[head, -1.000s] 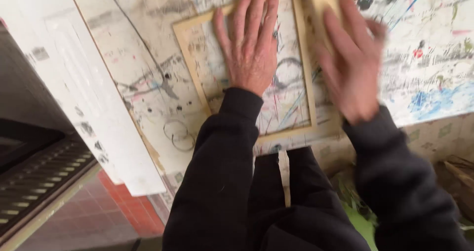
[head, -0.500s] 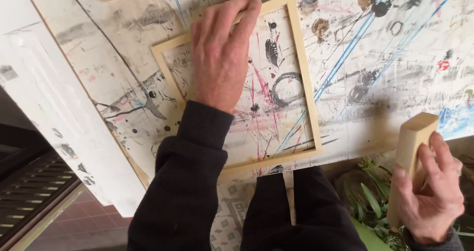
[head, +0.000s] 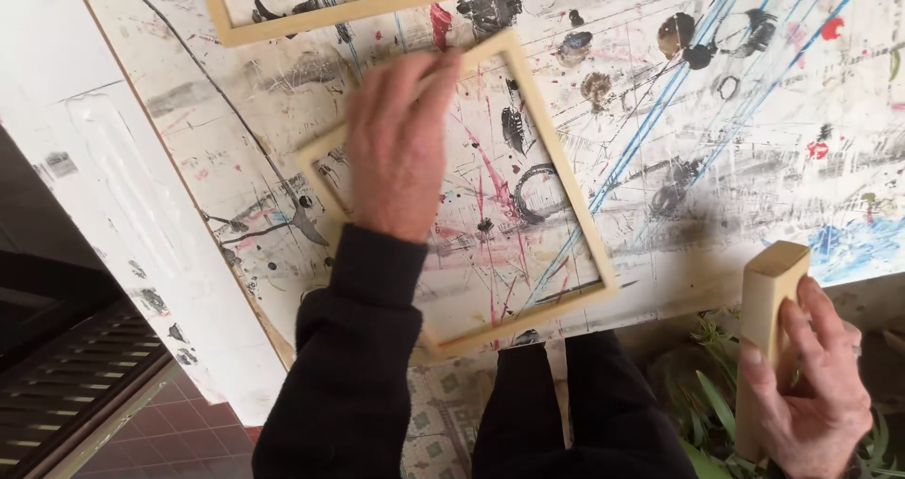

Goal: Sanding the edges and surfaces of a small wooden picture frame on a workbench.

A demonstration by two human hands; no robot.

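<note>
A: How is the left hand (head: 396, 144) set?

B: It lies over the far-left corner of the wooden frame (head: 566, 191), fingers bent and reaching to the frame's top rail. The hand is blurred, so I cannot tell whether its grip is closed around the rail or only pressing on it.

A: And the right hand (head: 811, 394)?

B: Its grip is wrapped around a pale wooden block (head: 765, 328), thumb on the near face and fingers behind. The block stands upright, off the near edge of the bench (head: 754, 130), well apart from the frame.

A: What does the frame look like?

B: Thin, light, bare wood, rectangular and open in the middle, lying skewed on the paint-streaked bench with one corner at the near edge. A second frame (head: 377, 6) lies just beyond it.
</note>
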